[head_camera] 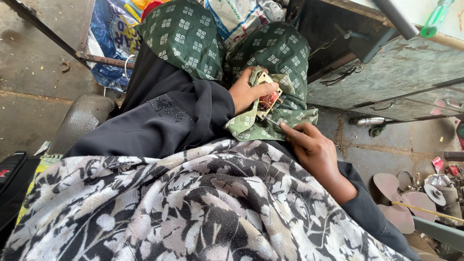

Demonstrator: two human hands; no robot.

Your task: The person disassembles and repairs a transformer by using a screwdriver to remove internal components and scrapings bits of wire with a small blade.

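Note:
I sit with my knees up under green patterned cloth (186,36). My left hand (249,92) grips a small square part with copper wire windings (267,99) against my right knee, part wrapped in a fold of the green cloth. My right hand (309,145) rests just below it, thumb and forefinger pinched on a thin wire (274,122) that runs up to the windings. A black sleeve covers my left arm, and a black-and-white flowered shawl (193,208) lies over my lap.
A worn metal cabinet with drawers (386,72) stands to the right. On the floor at lower right lie a pink fan blade (396,203) and metal parts. Printed plastic sacks (113,34) sit beyond my knees. A black bag (12,179) is at the left edge.

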